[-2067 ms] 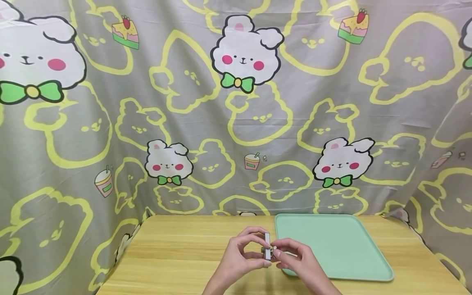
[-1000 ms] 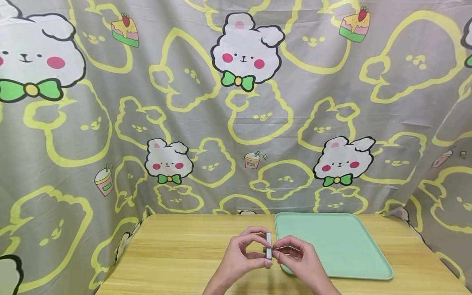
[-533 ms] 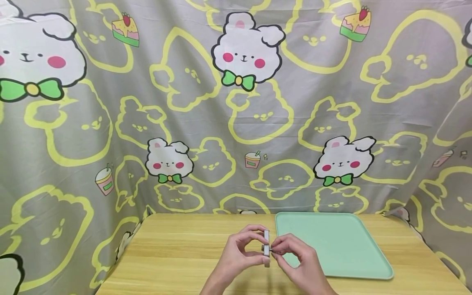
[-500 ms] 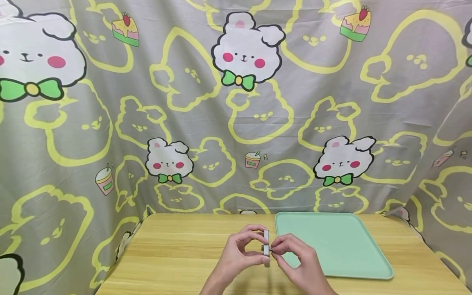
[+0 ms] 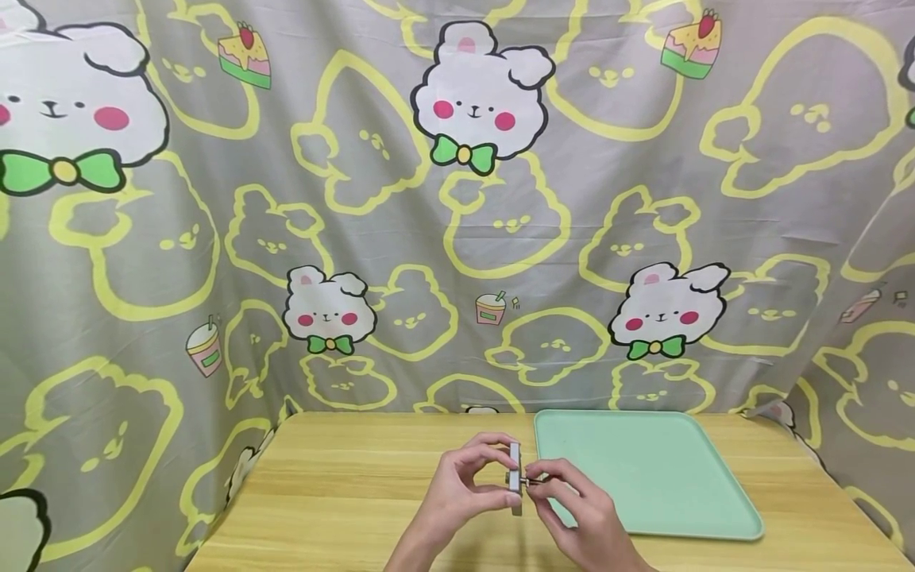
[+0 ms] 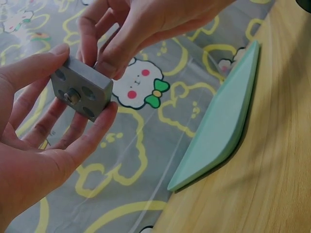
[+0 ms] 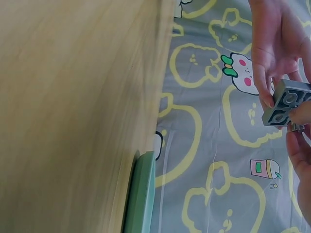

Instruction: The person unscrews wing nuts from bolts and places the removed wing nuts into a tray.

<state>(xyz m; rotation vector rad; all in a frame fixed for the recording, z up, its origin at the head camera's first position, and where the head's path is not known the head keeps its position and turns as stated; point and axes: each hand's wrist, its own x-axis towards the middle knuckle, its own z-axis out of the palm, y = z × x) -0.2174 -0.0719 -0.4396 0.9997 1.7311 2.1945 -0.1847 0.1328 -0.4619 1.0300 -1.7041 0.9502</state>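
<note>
My left hand point(image 5: 457, 492) holds a small grey square block point(image 5: 515, 469) upright by its edges, between thumb and fingers. In the left wrist view the block point(image 6: 80, 90) shows round holes near its corners and a metal bolt end point(image 6: 72, 96) at its centre. My right hand point(image 5: 582, 508) pinches the thin metal bolt shaft point(image 5: 526, 481) that sticks out of the block's other face. In the right wrist view that face point(image 7: 286, 99) has ring-shaped sockets, and right-hand fingertips partly cover the shaft. Both hands are raised above the table.
A mint-green tray point(image 5: 658, 469) lies on the wooden table point(image 5: 322, 469), behind and to the right of my hands. A grey curtain point(image 5: 400, 238) with cartoon rabbits hangs around the table's back and sides.
My right-hand fingers have shifted and re-gripped at the shaft, which shows more between them and the block. The left hand keeps its hold and has moved only slightly. The tray stays put.
</note>
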